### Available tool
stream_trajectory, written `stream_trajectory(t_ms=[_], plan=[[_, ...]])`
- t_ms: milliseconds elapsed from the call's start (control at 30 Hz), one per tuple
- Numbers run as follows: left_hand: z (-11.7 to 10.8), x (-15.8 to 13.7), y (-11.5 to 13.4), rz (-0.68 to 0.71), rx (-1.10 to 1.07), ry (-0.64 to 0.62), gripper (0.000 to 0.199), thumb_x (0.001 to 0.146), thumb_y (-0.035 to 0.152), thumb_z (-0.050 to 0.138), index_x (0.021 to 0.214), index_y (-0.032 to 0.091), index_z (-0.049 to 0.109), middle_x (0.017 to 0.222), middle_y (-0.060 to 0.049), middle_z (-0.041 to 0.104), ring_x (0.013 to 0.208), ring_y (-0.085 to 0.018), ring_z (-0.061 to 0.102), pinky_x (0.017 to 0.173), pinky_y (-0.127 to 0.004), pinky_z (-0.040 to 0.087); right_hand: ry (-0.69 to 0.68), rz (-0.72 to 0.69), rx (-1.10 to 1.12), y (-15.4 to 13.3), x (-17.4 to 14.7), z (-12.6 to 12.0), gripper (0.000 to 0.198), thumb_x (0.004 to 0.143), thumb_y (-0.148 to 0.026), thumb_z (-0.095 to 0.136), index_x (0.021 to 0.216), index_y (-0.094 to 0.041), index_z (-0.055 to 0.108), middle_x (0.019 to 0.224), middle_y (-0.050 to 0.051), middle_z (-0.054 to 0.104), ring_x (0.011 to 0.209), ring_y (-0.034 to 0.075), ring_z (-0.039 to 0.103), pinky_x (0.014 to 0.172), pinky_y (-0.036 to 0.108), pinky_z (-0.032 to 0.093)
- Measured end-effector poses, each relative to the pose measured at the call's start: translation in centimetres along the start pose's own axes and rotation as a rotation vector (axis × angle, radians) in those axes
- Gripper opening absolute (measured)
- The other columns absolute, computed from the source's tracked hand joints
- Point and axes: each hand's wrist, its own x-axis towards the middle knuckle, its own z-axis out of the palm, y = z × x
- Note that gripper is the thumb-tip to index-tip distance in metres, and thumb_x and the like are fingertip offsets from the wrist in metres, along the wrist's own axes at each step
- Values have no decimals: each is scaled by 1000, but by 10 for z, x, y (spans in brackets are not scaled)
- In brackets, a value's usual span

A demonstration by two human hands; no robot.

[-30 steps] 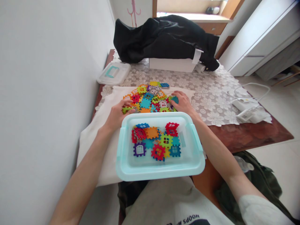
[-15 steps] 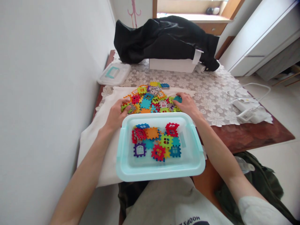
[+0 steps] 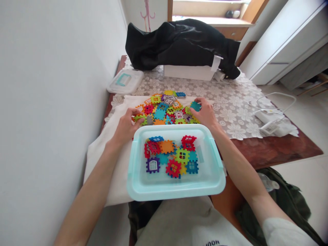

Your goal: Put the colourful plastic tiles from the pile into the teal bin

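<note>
My left hand [image 3: 127, 125] is at the left side of a pile of colourful interlocking plastic tiles [image 3: 160, 114], its thumb and fingers closed around a lime-green tile [image 3: 140, 119]. At the pile's right side, my right hand [image 3: 205, 113] pinches a teal tile [image 3: 195, 106] between thumb and fingers. Nearer to me stands a light-aqua plastic bin [image 3: 176, 190]. Several toothed tiles lie inside it, among them an orange tile [image 3: 167, 146], a purple tile with a white window [image 3: 153, 165] and a red one [image 3: 173, 168].
A white cloth [image 3: 102, 164] lies under the pile. The bin's clear lid [image 3: 125, 82] is at the back left, beside the wall. Black fabric [image 3: 179, 44] covers a white box [image 3: 188, 72] at the back. A white cable and adapter [image 3: 271, 119] sit at the right.
My right hand has lifted and tilted the teal tile, so more of its face shows. My left hand has barely shifted, with the green tile turned slightly more into view.
</note>
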Motion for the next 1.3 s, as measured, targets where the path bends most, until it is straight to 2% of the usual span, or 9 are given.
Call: stream_trajectory(t_ms=[200,367,533,667,800,900,1000,1100,1300], plan=[[-3,0,10,79,16,161,32,91,41,82,116,24,71,115,-6,85,102,-25,81,94,-38,65,116,28,382,-2,2,7,42,85,-51,85,112,-29,61,116,6,79,102,26,77,94,46,65],[-5,0,7,143,57,277,23,94,39,83,110,25,75,111,-6,86,102,-25,80,94,-38,64,0,132,835,-7,3,8,51,85,-67,92,100,-30,60,101,0,78,89,18,77,81,31,65],[-2,0,8,137,1,348,23,95,39,84,110,25,74,109,-5,86,98,-23,81,91,-37,64,-57,296,1084,-17,6,5,57,79,-74,94,99,-28,66,107,1,81,79,15,75,65,26,64],[0,-1,16,93,-74,355,27,94,43,85,106,23,71,102,-4,84,94,-22,81,85,-35,64,-90,380,1065,-20,8,2,59,85,-82,82,106,-28,68,109,5,83,80,20,76,66,33,69],[1,-2,23,44,-106,367,27,95,42,83,109,24,68,108,-5,85,103,-24,83,93,-39,65,-129,373,877,-19,8,2,70,92,-96,56,111,-29,64,118,10,82,89,26,78,72,42,71],[0,-3,25,5,-53,318,27,93,43,83,107,25,68,110,-5,85,107,-26,82,96,-40,66,-125,367,808,-16,7,7,78,90,-103,47,110,-29,61,115,11,81,88,27,78,69,42,70],[0,-1,23,10,-81,316,28,92,43,83,107,25,69,109,-6,84,107,-26,82,96,-41,66,-66,365,815,-10,7,14,80,88,-107,47,104,-29,59,103,9,79,82,25,76,65,40,68],[-1,1,17,-13,-157,356,33,91,47,86,109,24,71,107,-6,84,101,-26,82,88,-40,66,-7,342,783,-3,7,18,79,86,-108,51,100,-30,58,92,5,75,73,22,72,60,35,65],[0,1,19,14,-27,197,27,91,45,81,107,23,76,107,-4,86,97,-23,79,94,-40,66,-7,255,627,7,6,20,74,78,-95,79,111,-29,66,87,-1,71,65,17,64,57,32,59]])
